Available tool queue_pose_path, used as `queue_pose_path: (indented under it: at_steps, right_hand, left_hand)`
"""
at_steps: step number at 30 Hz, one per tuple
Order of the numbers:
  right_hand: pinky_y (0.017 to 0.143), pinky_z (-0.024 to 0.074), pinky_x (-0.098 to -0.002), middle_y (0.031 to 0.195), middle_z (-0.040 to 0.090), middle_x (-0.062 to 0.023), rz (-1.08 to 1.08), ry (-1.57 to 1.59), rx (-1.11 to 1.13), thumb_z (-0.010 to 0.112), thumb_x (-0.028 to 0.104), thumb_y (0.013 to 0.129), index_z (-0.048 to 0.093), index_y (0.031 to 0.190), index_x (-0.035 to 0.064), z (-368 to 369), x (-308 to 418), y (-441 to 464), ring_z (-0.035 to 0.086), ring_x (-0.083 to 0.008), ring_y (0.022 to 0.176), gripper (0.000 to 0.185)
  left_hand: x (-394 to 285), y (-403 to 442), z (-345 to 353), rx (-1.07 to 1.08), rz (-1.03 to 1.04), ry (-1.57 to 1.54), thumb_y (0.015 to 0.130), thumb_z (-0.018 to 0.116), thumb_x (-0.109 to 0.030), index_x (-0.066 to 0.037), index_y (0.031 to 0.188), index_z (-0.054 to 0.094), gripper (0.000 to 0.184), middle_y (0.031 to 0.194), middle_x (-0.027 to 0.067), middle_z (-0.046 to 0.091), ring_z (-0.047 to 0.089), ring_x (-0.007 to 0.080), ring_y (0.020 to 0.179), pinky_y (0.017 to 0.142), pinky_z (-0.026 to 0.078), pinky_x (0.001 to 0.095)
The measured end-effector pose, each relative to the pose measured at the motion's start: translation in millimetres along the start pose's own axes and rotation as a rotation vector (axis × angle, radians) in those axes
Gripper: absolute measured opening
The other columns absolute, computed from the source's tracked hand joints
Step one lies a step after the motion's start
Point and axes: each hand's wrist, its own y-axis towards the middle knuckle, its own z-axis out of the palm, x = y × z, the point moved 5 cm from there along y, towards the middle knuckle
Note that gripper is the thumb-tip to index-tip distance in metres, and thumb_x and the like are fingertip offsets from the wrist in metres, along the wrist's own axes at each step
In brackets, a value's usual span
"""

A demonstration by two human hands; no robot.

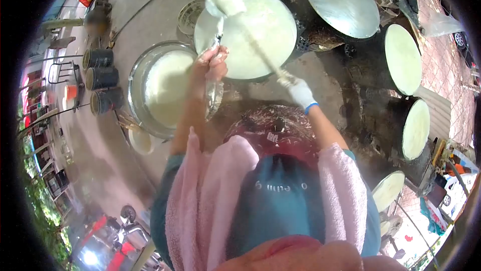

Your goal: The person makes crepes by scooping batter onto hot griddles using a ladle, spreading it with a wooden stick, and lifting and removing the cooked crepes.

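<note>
Bare and closed, my left hand (213,63) grips the short handle of what looks like a ladle (214,8), whose head is coated in thick white batter. My right hand (301,93), in a white glove with a blue cuff, is wrapped round a long wooden stick (258,48). The stick's far end meets the white batter mass (228,0) at the ladle; how they touch is hidden. Both tools are over a large round griddle (270,35) covered with a pale layer. Left of it stands a wide metal basin (135,103) of creamy white batter.
More round pans with pale layers (403,60) (416,129) curve along the right side. A bare metal lid or pan (341,3) lies at the upper right. Dark buckets (102,78) stand at left. A dark red round object (273,130) is before my body.
</note>
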Motion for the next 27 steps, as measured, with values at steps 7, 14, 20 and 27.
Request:
queue_pose_path:
  at_steps: [7,14,20,27]
  right_hand:
    - [0.076,0.0465,-0.0228,0.1,0.069,-0.0037,0.17,0.261,-0.087,0.071,0.025,0.086,0.062,0.124,0.0056,-134.0,-8.6,6.6,0.059,-0.0077,0.085,0.044]
    - [0.1,0.0395,-0.0254,0.139,0.05,-0.0099,-0.139,0.359,-0.496,0.065,0.014,0.091,0.041,0.141,0.0007,-383.6,-45.1,34.3,0.052,-0.0139,0.119,0.057]
    - [0.092,0.0472,-0.0364,0.122,0.061,-0.0208,-0.418,-0.154,-0.743,0.059,0.026,0.094,0.045,0.141,0.0106,-464.1,-36.3,112.2,0.062,-0.0306,0.104,0.051]
    - [0.074,0.0497,-0.0484,0.096,0.066,-0.0222,-0.008,-0.539,-0.664,0.048,0.038,0.096,0.038,0.144,0.0165,-480.3,-64.0,149.6,0.064,-0.0387,0.084,0.053]
  left_hand:
    - [-15.5,114.9,92.1,0.095,0.03,0.284,0.104,0.036,-0.026,-0.002,0.104,0.056,0.031,0.058,-0.0084,0.036,0.027,0.0032,0.035,0.039,0.023,0.0228]
    - [66.8,314.1,221.0,0.16,-0.003,0.194,0.1,0.045,-0.021,0.004,0.105,0.055,0.028,0.06,-0.0063,0.038,0.03,0.0034,0.039,0.041,0.027,0.0219]
    - [167.1,484.8,275.3,-0.01,0.042,0.125,0.1,0.045,-0.026,0.006,0.108,0.052,0.034,0.065,-0.0028,0.041,0.038,0.0067,0.048,0.047,0.032,0.0225]
    - [188.4,539.7,250.3,-0.437,0.289,0.848,0.087,0.066,-0.018,0.002,0.085,0.057,0.023,0.059,0.0046,0.054,0.051,0.0134,0.048,0.046,0.039,0.0291]
